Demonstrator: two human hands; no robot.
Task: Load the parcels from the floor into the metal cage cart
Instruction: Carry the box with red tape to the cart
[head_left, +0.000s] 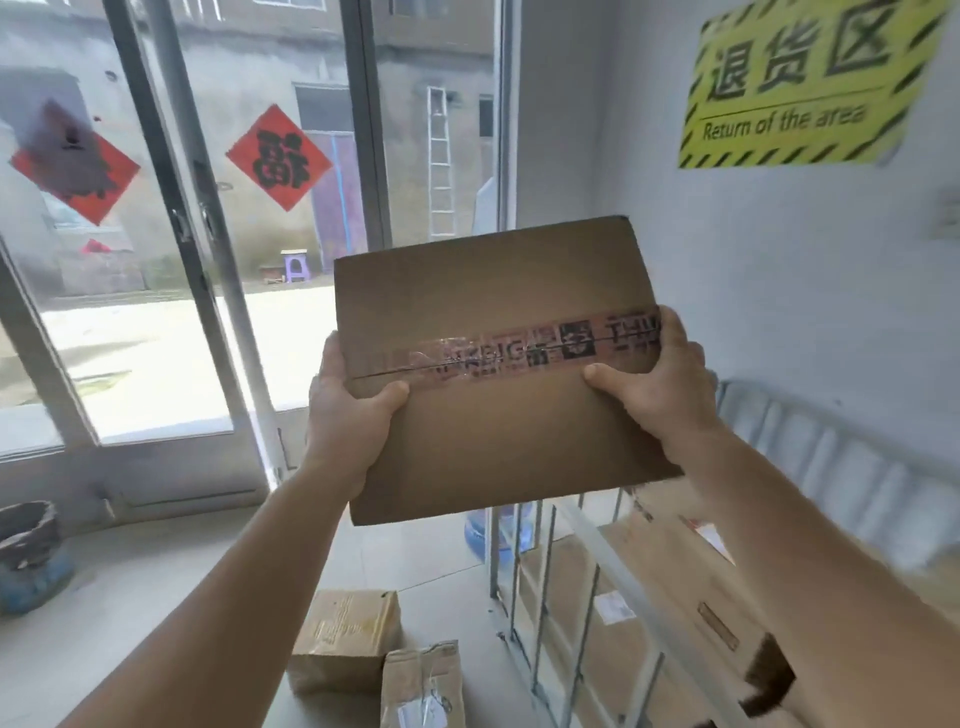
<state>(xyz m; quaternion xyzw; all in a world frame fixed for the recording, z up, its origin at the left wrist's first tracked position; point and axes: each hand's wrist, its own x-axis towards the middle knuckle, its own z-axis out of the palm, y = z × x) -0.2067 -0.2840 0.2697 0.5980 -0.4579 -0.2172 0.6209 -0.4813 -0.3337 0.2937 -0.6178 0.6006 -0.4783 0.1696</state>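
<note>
Two hands hold one flat cardboard box (493, 364) up at chest height, in front of the glass door (171, 249) and the grey wall. Left hand (345, 410) grips the box's left edge: thumb pressed on the top face just below the tape seam, other fingers hidden underneath. Right hand (657, 384) grips the right edge the same way, thumb (605, 375) lying on the top face by the seam, rest of the fingers wrapped round the side & out of sight. Printed pink/black packing tape (524, 348) runs across the box's middle, w/ lettering partly legible. Box sits slightly tilted, right corner higher.

Below right: metal cage cart (566, 582), white bars, already carrying several brown cartons (675, 587), one w/ a white label. The held box hangs above the cart's left rail, not touching it.

On the floor (156, 597), lower centre: two more parcels, a taped carton (345, 644) and a crumpled one (423, 686) w/ clear tape, touching each other, just left of the cart. A blue water jug (478, 535) stands behind the cart bars. Far left, a dark pot on a blue base (28, 556).

Wall, upper right: yellow sign (800, 83) reading "Return of the area". Red diamond paper (279, 156) on the glass.
</note>
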